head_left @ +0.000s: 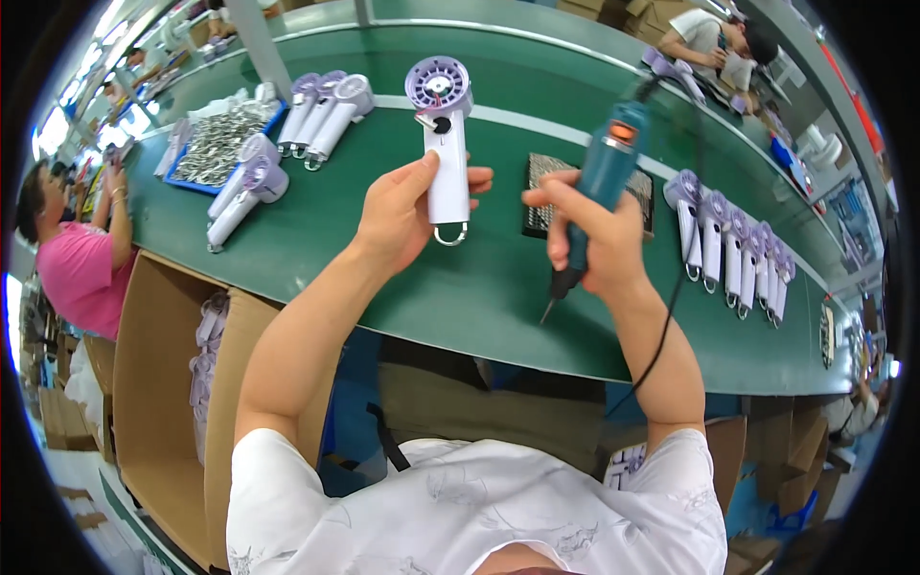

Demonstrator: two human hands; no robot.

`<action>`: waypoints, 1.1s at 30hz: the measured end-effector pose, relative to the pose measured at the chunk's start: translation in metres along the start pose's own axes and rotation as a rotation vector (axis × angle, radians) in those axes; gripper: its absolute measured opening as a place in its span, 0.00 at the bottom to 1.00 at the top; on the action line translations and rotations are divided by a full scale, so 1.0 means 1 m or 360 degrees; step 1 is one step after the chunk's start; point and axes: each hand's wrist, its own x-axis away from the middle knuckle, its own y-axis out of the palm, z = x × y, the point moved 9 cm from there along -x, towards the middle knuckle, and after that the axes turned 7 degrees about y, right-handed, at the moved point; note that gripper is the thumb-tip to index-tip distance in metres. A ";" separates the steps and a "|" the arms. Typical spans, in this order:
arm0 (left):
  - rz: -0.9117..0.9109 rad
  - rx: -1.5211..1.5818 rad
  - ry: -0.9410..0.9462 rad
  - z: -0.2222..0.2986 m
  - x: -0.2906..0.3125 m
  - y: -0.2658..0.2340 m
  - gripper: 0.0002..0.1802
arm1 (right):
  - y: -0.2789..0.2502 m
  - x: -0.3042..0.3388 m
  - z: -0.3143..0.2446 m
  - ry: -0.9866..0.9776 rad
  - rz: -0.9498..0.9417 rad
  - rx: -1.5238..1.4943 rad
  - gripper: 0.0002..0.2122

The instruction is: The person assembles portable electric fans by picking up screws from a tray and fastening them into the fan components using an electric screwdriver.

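My left hand (398, 206) is closed round the white handle of a small handheld fan (448, 182), held upright over the green table with its round lilac head at the top. Red wire shows in the head, and a dark round part sits at the neck. A metal loop hangs from the handle's lower end. In my right hand (609, 230) is a teal electric screwdriver (610, 158), tilted so its thin bit points down and left, apart from the fan. Behind that hand lies a dark tray of small screws (539, 196), partly hidden.
Several fans (711, 235) stand in a row at right; more fans (331, 115) lie at left beside a blue tray (196, 185) of metal parts. A cardboard box (163, 383) with fans stands left of me. The screwdriver's black cord (661, 350) hangs past my right forearm. People work nearby.
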 end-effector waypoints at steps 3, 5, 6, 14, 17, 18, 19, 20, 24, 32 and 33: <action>-0.0215 0.0174 0.0167 -0.004 -0.002 0.034 0.28 | 0.000 -0.002 0.021 0.0155 0.0050 0.0175 0.14; -0.0245 0.0154 0.0153 -0.005 -0.004 0.049 0.28 | -0.002 0.000 0.027 0.0219 0.0058 0.0185 0.15; -0.0262 0.0111 0.0162 -0.005 -0.006 0.055 0.28 | -0.003 0.001 0.029 0.0239 0.0060 0.0170 0.15; -0.0682 0.0203 0.0152 -0.005 -0.025 0.090 0.36 | -0.008 0.009 0.043 0.0333 -0.0308 -0.0546 0.15; -0.0867 0.0376 0.0045 -0.010 -0.029 0.096 0.34 | -0.008 0.010 0.042 0.0321 -0.0401 -0.0709 0.16; -0.0863 0.0329 0.0105 -0.013 -0.032 0.089 0.32 | -0.013 0.008 0.043 0.0314 -0.0247 -0.0583 0.15; -0.0858 0.0282 0.0162 -0.015 -0.033 0.083 0.30 | -0.020 0.007 0.043 0.0309 -0.0091 -0.0458 0.15; -0.0756 0.0279 0.0217 -0.013 -0.034 0.078 0.28 | -0.027 0.008 0.042 0.0321 0.0022 -0.0331 0.16; -0.0536 0.0150 0.0228 -0.021 -0.039 0.049 0.25 | -0.023 0.008 0.022 0.0137 0.0083 -0.0098 0.18; -0.0117 -0.0092 0.0216 -0.024 -0.043 0.035 0.21 | -0.023 0.006 0.023 0.0160 0.0281 0.0363 0.18; -0.0048 -0.0193 0.0191 -0.024 -0.044 0.031 0.20 | -0.026 0.004 0.021 0.0163 0.0306 0.0362 0.18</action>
